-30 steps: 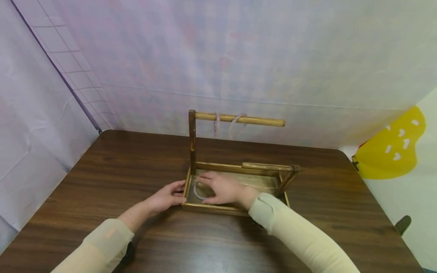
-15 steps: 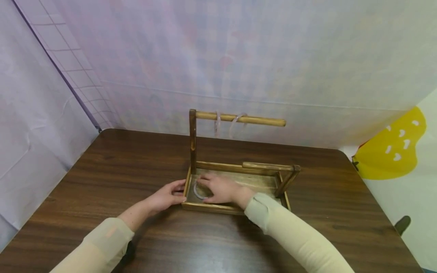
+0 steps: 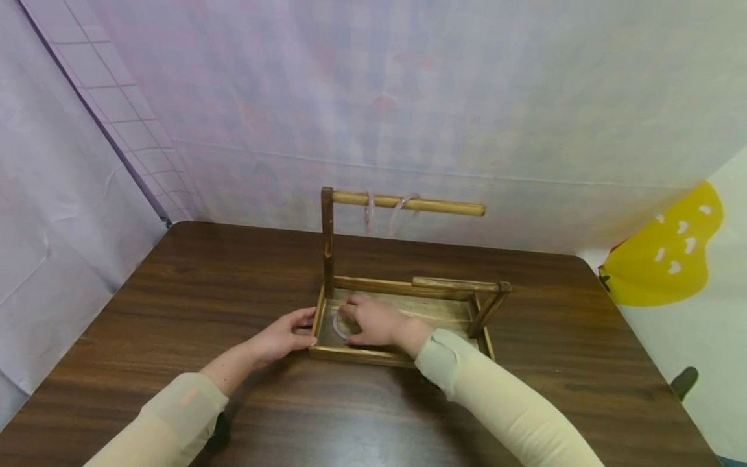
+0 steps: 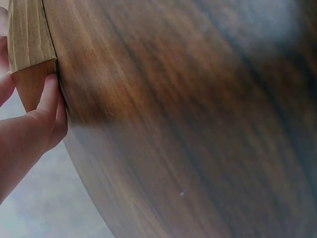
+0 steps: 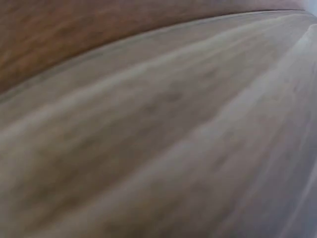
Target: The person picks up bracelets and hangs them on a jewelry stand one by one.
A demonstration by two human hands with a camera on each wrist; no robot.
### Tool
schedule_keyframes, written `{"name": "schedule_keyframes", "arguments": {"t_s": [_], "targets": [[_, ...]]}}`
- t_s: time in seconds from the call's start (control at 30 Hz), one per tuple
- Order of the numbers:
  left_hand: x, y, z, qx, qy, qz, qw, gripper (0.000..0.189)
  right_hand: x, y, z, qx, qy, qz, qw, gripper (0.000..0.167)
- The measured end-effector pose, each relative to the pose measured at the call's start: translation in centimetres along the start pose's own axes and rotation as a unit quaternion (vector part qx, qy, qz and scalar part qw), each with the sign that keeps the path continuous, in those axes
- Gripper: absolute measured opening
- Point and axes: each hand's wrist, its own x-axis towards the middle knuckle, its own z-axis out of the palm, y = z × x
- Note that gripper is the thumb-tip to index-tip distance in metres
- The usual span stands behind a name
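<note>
In the head view my right hand [image 3: 379, 321] reaches into a shallow wooden tray [image 3: 362, 355] and grips a pale, translucent bangle [image 3: 336, 324], fingers at its far side and thumb at its near side. The hand covers the bangle's right part. My left hand [image 3: 284, 336] rests against the tray's left end, thumb by the front corner. The left wrist view shows straight fingers [image 4: 48, 96] touching the end face of the tray [image 4: 32, 82]. Two more bangles hang on the upper wooden bar [image 3: 443, 206]: one bangle [image 3: 370, 211] near the post, another bangle [image 3: 399, 211] further right, slanted.
A tall post [image 3: 328, 243] rises from the tray's left end. At its right end a shorter post [image 3: 489, 310] carries a low bar [image 3: 452, 284]. The stand sits on a brown wooden table [image 3: 204, 285]. A patterned curtain [image 3: 262, 97] hangs behind it.
My right hand has shifted slightly, its fingers closing in on the bangle, which has slid a little to the right inside the tray. The left hand stays at the tray's end.
</note>
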Motion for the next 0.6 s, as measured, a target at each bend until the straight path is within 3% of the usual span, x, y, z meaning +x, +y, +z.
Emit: {"name": "schedule_keyframes", "arguments": {"t_s": [0.2,0.6], "targets": [[0.14,-0.10,0.03,0.001,0.002,-0.008,1.0000,0.065,0.19,-0.39,-0.26,0.003,-0.010,0.020,0.9997,0.064],[0.29,-0.21,-0.01,-0.003,0.004,-0.007,1.0000,0.065,0.41,0.13,-0.32,0.016,-0.010,0.012,0.9997,0.070]]}}
